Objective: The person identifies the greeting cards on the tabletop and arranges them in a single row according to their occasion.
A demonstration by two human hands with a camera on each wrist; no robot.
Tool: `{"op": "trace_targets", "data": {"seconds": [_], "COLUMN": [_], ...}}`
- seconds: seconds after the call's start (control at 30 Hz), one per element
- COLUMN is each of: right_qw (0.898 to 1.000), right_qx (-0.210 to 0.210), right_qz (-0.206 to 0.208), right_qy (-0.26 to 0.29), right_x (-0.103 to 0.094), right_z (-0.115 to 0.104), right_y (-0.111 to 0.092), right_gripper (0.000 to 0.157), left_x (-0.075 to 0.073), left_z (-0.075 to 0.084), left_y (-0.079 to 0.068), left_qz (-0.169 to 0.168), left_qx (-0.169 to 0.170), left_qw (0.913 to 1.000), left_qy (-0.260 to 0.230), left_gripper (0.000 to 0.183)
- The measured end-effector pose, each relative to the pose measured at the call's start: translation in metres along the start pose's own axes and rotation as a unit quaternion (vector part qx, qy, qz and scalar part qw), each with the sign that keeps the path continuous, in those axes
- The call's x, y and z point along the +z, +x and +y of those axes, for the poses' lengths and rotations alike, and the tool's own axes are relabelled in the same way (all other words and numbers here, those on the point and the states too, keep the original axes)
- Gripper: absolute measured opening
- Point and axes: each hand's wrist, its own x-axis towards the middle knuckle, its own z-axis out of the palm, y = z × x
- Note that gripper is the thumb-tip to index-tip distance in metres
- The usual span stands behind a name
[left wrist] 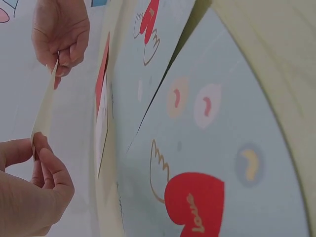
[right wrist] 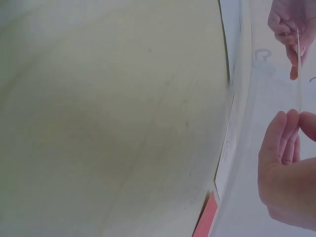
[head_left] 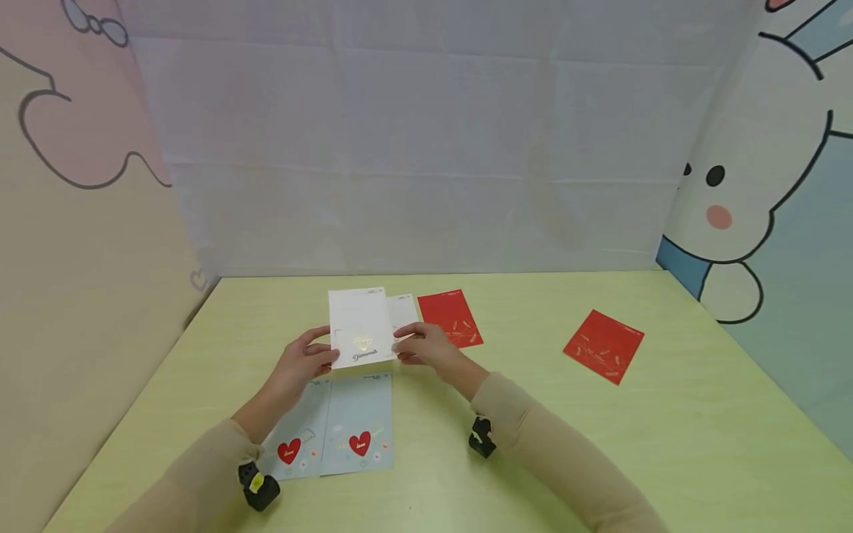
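Observation:
A white card point(head_left: 360, 322) with a gold diamond drawing and the word "Diamond" is held up above the table by both hands. My left hand point(head_left: 305, 360) pinches its left edge near the lower corner, thumb in front. The lower right edge is pinched by my right hand point(head_left: 429, 348). Seen edge-on in the left wrist view, the card point(left wrist: 45, 103) spans thin between the two hands. Behind it on the table lies another white card point(head_left: 403, 309), partly covered. Two pale blue cards with red hearts, a left one point(head_left: 296, 429) and a right one point(head_left: 360, 414), lie side by side below.
One red card point(head_left: 453, 311) lies just right of the white cards, and a second red card point(head_left: 603, 346) lies turned at an angle farther right on the yellow-green table point(head_left: 693, 429). A white cloth point(head_left: 426, 148) hangs along the table's back edge, between painted walls.

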Motion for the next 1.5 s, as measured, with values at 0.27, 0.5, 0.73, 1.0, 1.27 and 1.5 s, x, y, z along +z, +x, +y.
{"op": "trace_targets", "data": {"seconds": [0.27, 0.5, 0.73, 1.0, 1.27, 1.5], "right_qw": [1.0, 0.999, 0.998, 0.998, 0.998, 0.998], "right_qx": [-0.022, -0.048, -0.059, -0.058, -0.054, -0.061], "right_qz": [-0.007, -0.02, -0.012, 0.003, 0.013, 0.017], "right_qy": [-0.004, 0.014, 0.02, 0.011, 0.001, -0.023], "right_x": [-0.017, -0.031, -0.044, -0.056, -0.065, -0.075], "right_z": [0.008, 0.016, 0.025, 0.027, 0.026, 0.028], "right_y": [-0.01, -0.021, -0.032, -0.043, -0.051, -0.059], "right_gripper": [0.028, 0.029, 0.03, 0.037, 0.044, 0.048], "left_x": [0.012, 0.026, 0.041, 0.055, 0.065, 0.071], "left_z": [0.001, 0.004, 0.005, 0.004, 0.004, 0.004], "left_y": [-0.004, -0.008, -0.014, -0.02, -0.026, -0.034], "left_qz": [-0.032, -0.053, -0.081, -0.11, -0.129, -0.164], "left_qx": [0.019, 0.025, 0.03, 0.038, 0.031, 0.032], "left_qw": [0.9993, 0.9982, 0.9959, 0.993, 0.9912, 0.9857], "left_qy": [0.002, -0.015, -0.028, -0.021, -0.011, -0.021], "left_gripper": [0.061, 0.063, 0.064, 0.068, 0.068, 0.068]}}
